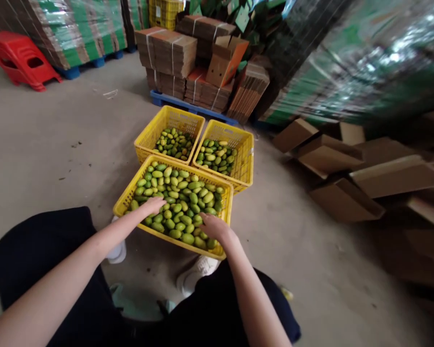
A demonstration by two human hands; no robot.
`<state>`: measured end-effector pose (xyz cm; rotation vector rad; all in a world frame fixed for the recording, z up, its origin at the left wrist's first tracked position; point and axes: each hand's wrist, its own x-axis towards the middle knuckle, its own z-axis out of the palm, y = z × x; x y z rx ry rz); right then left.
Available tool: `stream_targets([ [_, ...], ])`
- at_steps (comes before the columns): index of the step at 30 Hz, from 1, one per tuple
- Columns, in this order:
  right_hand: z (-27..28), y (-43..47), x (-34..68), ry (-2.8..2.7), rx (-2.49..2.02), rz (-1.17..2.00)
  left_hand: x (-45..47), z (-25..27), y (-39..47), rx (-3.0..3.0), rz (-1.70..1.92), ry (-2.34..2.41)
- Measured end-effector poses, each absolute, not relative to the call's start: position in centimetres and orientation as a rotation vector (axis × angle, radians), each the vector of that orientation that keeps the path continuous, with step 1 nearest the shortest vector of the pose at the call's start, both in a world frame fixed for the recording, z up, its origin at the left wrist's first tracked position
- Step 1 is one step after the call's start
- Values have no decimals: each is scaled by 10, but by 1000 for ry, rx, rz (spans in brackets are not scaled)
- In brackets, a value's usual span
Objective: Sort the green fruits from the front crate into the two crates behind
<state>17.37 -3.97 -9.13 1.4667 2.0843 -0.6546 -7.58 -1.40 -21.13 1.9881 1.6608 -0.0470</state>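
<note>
Three fruit crates [228,207], two hands [154,205] [214,226], two shoes [198,275] show.

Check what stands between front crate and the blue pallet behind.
In the head view, the back left crate and back right crate, both holding fruit, stand between the front crate and pallet.

Packing warehouse, by look: bundled flattened cartons [166,50], blue pallet [161,98], film-wrapped stacks [376,62], yellow fruit crates [243,154].

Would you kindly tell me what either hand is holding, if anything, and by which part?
It cannot be told: left hand and right hand are over the fruit, any hold hidden.
</note>
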Motion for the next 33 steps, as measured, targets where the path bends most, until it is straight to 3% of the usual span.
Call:
stream_targets([
  [9, -84, -33, 170, 2083, 1496, -623, -100, -220, -8, 1731, 84, 1658],
  [18, -81, -37, 170, 2146, 1562, -605, -106, -107, -11, 1094, 645, 1026],
  [25, -116, -55, 168, 2027, 1516, -665, -82, -69, -52, 504, 706, 906],
  [33, -178, -14, 161, 2019, 1773, -529, -100, -54, -59, 553, 734, 1163],
])
